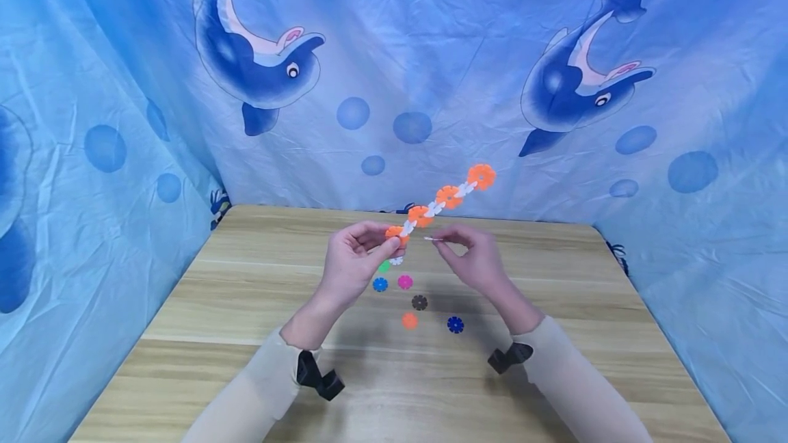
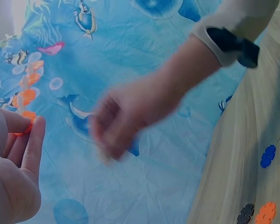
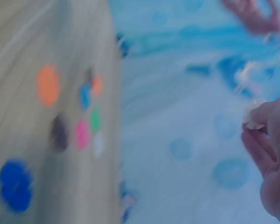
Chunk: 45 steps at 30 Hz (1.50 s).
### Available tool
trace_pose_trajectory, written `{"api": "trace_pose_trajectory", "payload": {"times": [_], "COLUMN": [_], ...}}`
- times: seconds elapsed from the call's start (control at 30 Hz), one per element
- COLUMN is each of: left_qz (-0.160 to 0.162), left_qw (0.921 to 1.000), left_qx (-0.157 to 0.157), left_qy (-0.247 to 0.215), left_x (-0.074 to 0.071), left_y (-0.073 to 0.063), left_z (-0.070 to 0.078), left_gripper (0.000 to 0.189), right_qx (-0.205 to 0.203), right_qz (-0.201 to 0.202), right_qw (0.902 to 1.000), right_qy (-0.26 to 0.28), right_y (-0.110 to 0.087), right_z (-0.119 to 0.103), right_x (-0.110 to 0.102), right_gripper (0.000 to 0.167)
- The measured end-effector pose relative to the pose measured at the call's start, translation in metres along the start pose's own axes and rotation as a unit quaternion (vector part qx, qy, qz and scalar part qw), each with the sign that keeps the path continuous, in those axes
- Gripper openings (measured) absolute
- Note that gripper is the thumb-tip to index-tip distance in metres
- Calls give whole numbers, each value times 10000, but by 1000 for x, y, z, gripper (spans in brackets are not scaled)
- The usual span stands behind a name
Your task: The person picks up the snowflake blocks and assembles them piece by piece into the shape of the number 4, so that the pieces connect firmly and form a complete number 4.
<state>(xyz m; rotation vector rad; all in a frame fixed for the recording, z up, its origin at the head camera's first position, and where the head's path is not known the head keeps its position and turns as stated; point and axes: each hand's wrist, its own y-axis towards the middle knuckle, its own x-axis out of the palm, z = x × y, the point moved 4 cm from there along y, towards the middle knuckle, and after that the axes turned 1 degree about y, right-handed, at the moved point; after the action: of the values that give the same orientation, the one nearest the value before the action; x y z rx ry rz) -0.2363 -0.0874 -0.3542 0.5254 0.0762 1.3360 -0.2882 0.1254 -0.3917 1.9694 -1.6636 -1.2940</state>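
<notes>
My left hand (image 1: pixel 357 258) pinches the near end of a chain of snowflake discs (image 1: pixel 451 197), orange and white by turns, held slanting up to the right above the table. In the left wrist view the lowest orange disc (image 2: pixel 29 116) sits between thumb and fingers. A short gap to the right, my right hand (image 1: pixel 474 258) pinches a single white snowflake disc (image 1: pixel 431 238), seen edge-on. The right wrist view shows that white disc (image 3: pixel 254 114) at the fingertips, partly covered by them. The right hand is blurred in the left wrist view.
Below the hands, loose discs lie on the wooden table (image 1: pixel 246 292): blue (image 1: pixel 380 284), pink (image 1: pixel 405 282), dark grey (image 1: pixel 420 302), orange (image 1: pixel 409 320), dark blue (image 1: pixel 455 325), green (image 1: pixel 384 266) and white (image 1: pixel 397 260). A blue dolphin-print curtain (image 1: pixel 431 74) hangs around the table.
</notes>
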Motion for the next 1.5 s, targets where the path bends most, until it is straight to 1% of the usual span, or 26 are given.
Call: {"api": "trace_pose_trajectory", "payload": {"times": [0.07, 0.17, 0.23, 0.33, 0.5, 0.7, 0.87, 0.97, 1.03, 1.17, 1.27, 1.37, 1.43, 1.47, 1.5], "left_qz": [-6, -23, -39, -96, -163, -239, -274, -360, -435, -518, -542, -494, -415, -365, -316], "left_qw": [10000, 10000, 9999, 9998, 9996, 9994, 9980, 9964, 9958, 9957, 9964, 9968, 9972, 9974, 9975], "left_qx": [4, 55, 99, 151, 196, 147, 90, 58, 41, 123, 234, 276, 282, 277, 274], "left_qy": [-30, 19, 69, 106, 125, 218, 571, 760, 805, 763, 614, 558, 551, 558, 570], "left_x": [1, 2, 4, 6, 7, 9, 8, 8, 8, 11, 14, 17, 16, 15, 13], "left_y": [0, 0, 0, 0, -1, -2, -3, -3, -2, 0, 1, 2, 2, 2, 2], "left_z": [0, 1, 2, 2, 0, -2, -1, 1, 2, 6, 9, 10, 11, 11, 11], "left_gripper": [25, 25, 25, 25, 24, 23, 20, 19, 18, 17, 18, 20, 20, 20, 20], "right_qx": [-670, -1455, -1794, -2048, -2101, -2127, -2181, -2220, -2277, -2428, -2459, -2362, -2208, -2093, -1931], "right_qz": [345, 609, 706, 797, 826, 769, 640, 539, 496, 468, 592, 765, 780, 690, 493], "right_qw": [9966, 9849, 9773, 9709, 9719, 9731, 9734, 9731, 9720, 9683, 9668, 9675, 9713, 9747, 9795], "right_qy": [336, 716, 877, 952, 665, 446, 279, 286, 286, 353, 376, 472, 424, 386, 304], "right_y": [5, 11, 13, 14, 14, 12, 11, 12, 12, 15, 16, 14, 11, 8, 6], "right_z": [-24, -53, -66, -77, -84, -87, -89, -88, -88, -89, -90, -86, -80, -76, -71], "right_x": [-6, -12, -14, -16, -17, -17, -20, -21, -23, -25, -28, -33, -34, -33, -31], "right_gripper": [19, 21, 22, 23, 22, 24, 26, 29, 29, 20, 13, 17, 20, 22, 22]}}
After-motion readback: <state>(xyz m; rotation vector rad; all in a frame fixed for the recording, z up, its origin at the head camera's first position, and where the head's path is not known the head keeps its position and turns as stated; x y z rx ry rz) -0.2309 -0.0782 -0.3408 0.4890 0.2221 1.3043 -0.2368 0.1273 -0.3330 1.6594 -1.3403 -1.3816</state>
